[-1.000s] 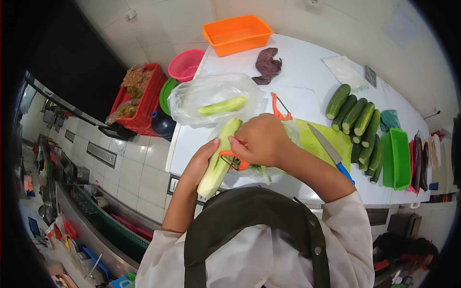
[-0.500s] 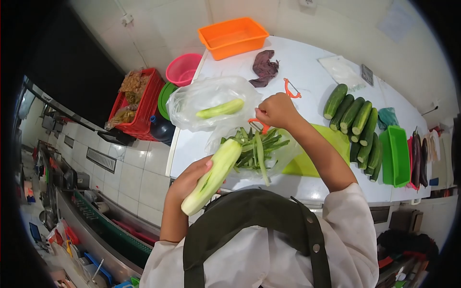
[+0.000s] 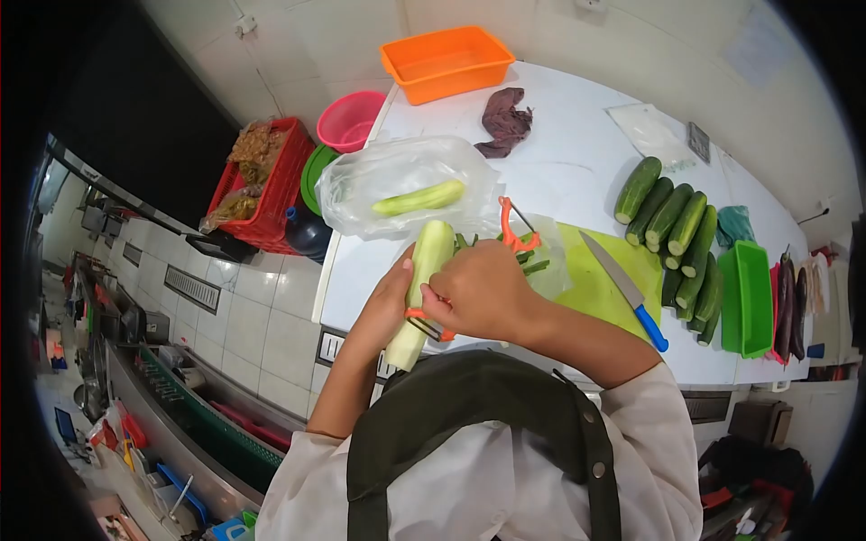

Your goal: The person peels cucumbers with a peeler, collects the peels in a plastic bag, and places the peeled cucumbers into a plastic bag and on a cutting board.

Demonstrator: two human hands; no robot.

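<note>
My left hand [image 3: 386,293] is wrapped round a mostly peeled pale cucumber [image 3: 433,248] held upright over the table's near edge. My right hand [image 3: 483,288] grips an orange peeler [image 3: 422,317], its blade against the lower part of that cucumber. Green peelings [image 3: 534,265] show partly behind my right hand, on a clear plastic bag. Another orange peeler [image 3: 519,230] lies beyond my right hand. A peeled cucumber [image 3: 419,198] rests on a plastic bag [image 3: 347,194] at the back left.
A knife with a blue handle [image 3: 650,328] lies on a yellow-green cutting board [image 3: 586,287]. Several unpeeled cucumbers [image 3: 667,216] are piled at the right, beside a green basket [image 3: 747,298]. An orange tub [image 3: 448,68] and a dark cloth [image 3: 506,122] are at the back.
My right hand has come back from over the peelings to the cucumber, bringing the peeler down along it. My left hand has moved up and right with the cucumber, now more upright.
</note>
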